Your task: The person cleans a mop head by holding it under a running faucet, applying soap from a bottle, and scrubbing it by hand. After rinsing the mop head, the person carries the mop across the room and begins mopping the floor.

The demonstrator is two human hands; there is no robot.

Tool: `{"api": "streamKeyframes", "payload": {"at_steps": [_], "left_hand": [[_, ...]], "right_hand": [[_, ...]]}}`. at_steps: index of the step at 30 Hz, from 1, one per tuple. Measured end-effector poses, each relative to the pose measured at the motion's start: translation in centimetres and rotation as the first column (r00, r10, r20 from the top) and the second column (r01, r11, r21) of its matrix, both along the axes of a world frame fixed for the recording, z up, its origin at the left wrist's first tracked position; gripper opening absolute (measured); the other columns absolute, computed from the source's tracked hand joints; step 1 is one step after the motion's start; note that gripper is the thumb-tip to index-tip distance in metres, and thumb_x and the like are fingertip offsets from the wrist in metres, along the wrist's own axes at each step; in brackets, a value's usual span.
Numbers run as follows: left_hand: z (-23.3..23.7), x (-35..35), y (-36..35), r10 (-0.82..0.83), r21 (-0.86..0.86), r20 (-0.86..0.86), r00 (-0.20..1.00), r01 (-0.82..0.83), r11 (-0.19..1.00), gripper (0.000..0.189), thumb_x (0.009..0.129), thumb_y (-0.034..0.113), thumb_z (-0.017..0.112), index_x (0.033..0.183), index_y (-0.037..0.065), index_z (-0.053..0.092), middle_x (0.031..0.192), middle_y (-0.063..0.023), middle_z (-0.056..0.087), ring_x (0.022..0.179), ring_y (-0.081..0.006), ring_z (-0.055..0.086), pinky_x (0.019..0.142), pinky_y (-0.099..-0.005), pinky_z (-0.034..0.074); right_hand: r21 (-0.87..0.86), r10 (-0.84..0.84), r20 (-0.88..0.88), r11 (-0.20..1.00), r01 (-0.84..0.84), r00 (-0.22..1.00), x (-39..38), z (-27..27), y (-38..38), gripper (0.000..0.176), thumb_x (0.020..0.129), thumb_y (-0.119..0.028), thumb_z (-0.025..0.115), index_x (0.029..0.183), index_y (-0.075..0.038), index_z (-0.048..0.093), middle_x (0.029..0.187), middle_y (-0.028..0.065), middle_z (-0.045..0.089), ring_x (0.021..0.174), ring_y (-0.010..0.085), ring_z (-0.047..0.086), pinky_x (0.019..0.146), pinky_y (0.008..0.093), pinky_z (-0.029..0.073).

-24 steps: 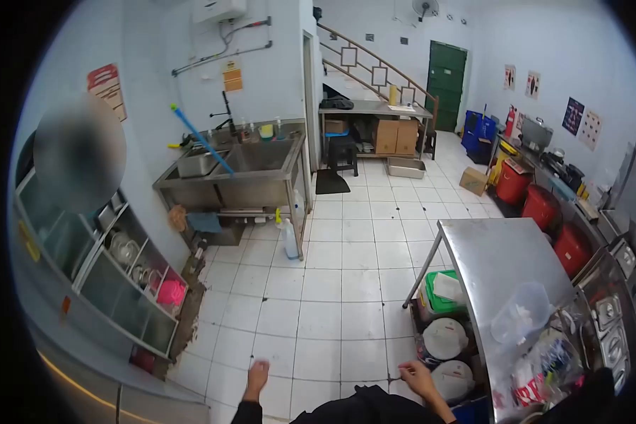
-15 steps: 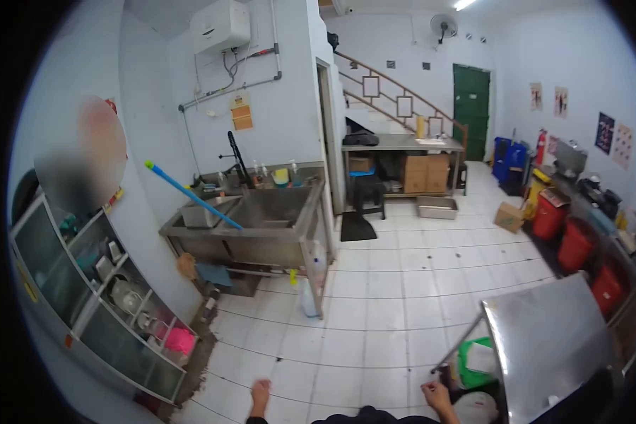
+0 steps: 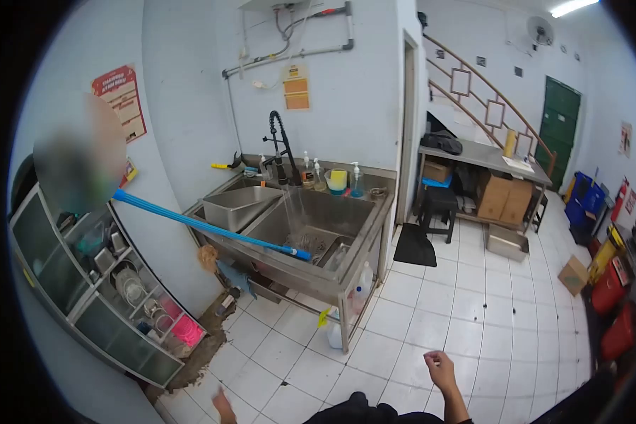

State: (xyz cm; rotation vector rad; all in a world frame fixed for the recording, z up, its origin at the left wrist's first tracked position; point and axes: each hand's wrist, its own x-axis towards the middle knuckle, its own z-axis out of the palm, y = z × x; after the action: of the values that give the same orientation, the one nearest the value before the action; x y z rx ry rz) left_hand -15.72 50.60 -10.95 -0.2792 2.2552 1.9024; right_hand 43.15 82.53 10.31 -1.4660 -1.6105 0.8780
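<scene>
My left hand (image 3: 223,407) is low at the bottom edge, above the tiled floor. It is smeared and partly cut off, so its fingers cannot be made out. To the right of my dark clothing, my right hand (image 3: 441,370) hangs over the floor with its fingers curled in and nothing visible in them. Neither hand touches anything in view. Ahead stands a steel sink (image 3: 290,272) with a black spring faucet (image 3: 287,152), and water runs into its basin. A blue pole (image 3: 212,227) lies slanting across the sink's front.
A glass-fronted rack (image 3: 85,297) stands at the left wall. Soap bottles (image 3: 356,180) line the sink's back edge. Further back are a steel table (image 3: 484,157), a black stool (image 3: 438,208), a dark mat (image 3: 415,245), a cardboard box (image 3: 573,275) and red bins (image 3: 610,284).
The view has turned left and come closer to the sink. Running water now shows at the faucet. The steel table at the lower right has left the view. My right hand is higher in the frame.
</scene>
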Motion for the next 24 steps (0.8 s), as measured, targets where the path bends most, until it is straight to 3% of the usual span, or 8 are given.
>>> {"api": "streamKeyframes", "payload": {"at_steps": [1,4,6,10,15,18,20,24], "left_hand": [[10.2,2.5,6.6,-0.084,0.106,-0.077,0.994,0.092,0.99,0.039,0.085,0.029,0.061,0.108,-0.002,0.058,0.107,-0.0121,0.059,0.097,-0.0193,0.052,0.088,-0.0328,0.039],[16.0,-9.6,19.7,-0.218,0.081,-0.357,0.908,0.262,0.962,0.07,0.083,0.044,0.062,0.13,-0.002,0.039,0.13,-0.0138,0.044,0.12,-0.0227,0.041,0.101,-0.0346,0.03],[24.0,-14.2,28.6,-0.148,0.162,-0.522,0.84,0.268,0.95,0.078,0.075,0.034,0.074,0.132,-0.002,0.034,0.132,-0.0131,0.04,0.124,-0.0229,0.036,0.103,-0.0331,0.028],[37.4,-14.2,42.2,-0.038,0.252,-0.52,0.853,0.196,0.948,0.08,0.077,0.036,0.071,0.134,-0.001,0.029,0.136,-0.0164,0.034,0.126,-0.0263,0.034,0.103,-0.0367,0.028],[38.0,-15.4,50.7,0.189,0.577,-0.521,0.832,0.18,0.797,0.048,0.081,0.032,0.067,0.116,0.004,0.049,0.116,-0.0122,0.055,0.113,-0.0239,0.049,0.101,-0.0346,0.031],[34.9,-12.4,55.8,0.158,0.494,-0.57,0.807,0.183,0.85,0.025,0.083,0.026,0.064,0.097,0.006,0.057,0.096,-0.0087,0.062,0.099,-0.0197,0.056,0.09,-0.034,0.04],[30.5,-10.9,60.5,0.028,0.501,-0.515,0.857,0.274,0.821,0.015,0.084,0.021,0.063,0.083,0.007,0.056,0.078,-0.0044,0.059,0.081,-0.0163,0.059,0.075,-0.032,0.043],[29.0,-7.9,67.8,0.176,0.599,-0.451,0.875,0.15,0.787,0.022,0.085,0.017,0.061,0.069,0.011,0.048,0.058,0.002,0.041,0.049,-0.011,0.043,0.05,-0.0261,0.038]], "right_hand": [[-0.029,-0.007,-0.016,1.0,0.007,1.0,-0.1,-1.2,2.4,0.014,0.082,-0.016,0.061,0.087,-0.003,0.065,0.083,0.0082,0.066,0.074,0.0171,0.062,0.067,0.029,0.049],[-0.114,0.029,0.02,0.993,-0.026,0.999,0.3,-2.7,8.6,0.015,0.083,-0.017,0.06,0.088,-0.004,0.064,0.088,0.0115,0.065,0.076,0.0221,0.063,0.067,0.0319,0.05],[-0.099,0.027,0.03,0.995,-0.024,0.999,1.2,-2.8,12.4,0.014,0.084,-0.016,0.059,0.088,-0.003,0.063,0.088,0.0118,0.065,0.075,0.0221,0.063,0.067,0.0317,0.05],[-0.102,-0.118,-0.082,0.989,0.109,0.99,4.1,-2.9,21.5,0.012,0.083,-0.013,0.059,0.088,-0.003,0.062,0.081,0.0082,0.064,0.074,0.0188,0.061,0.067,0.0303,0.049],[-0.187,-0.12,-0.052,0.976,0.108,0.991,5.7,-5.9,35.8,0.015,0.082,-0.014,0.059,0.085,-0.001,0.062,0.078,0.0082,0.063,0.074,0.0171,0.06,0.066,0.0295,0.048],[-0.15,-0.005,-0.04,0.989,-0.001,0.999,4.0,-4.1,45.4,0.015,0.083,-0.016,0.059,0.085,-0.002,0.063,0.081,0.0085,0.064,0.073,0.0178,0.061,0.066,0.0297,0.048],[-0.082,0.097,-0.017,0.992,-0.098,0.995,1.6,-2.5,52.2,0.015,0.083,-0.017,0.06,0.086,-0.003,0.063,0.085,0.0093,0.064,0.075,0.0191,0.061,0.067,0.03,0.049],[0.029,0.357,-0.003,0.934,-0.356,0.934,-6.2,3.0,62.4,0.012,0.084,-0.013,0.06,0.088,-0.002,0.062,0.086,0.01,0.063,0.077,0.0194,0.061,0.068,0.0302,0.048]]}}
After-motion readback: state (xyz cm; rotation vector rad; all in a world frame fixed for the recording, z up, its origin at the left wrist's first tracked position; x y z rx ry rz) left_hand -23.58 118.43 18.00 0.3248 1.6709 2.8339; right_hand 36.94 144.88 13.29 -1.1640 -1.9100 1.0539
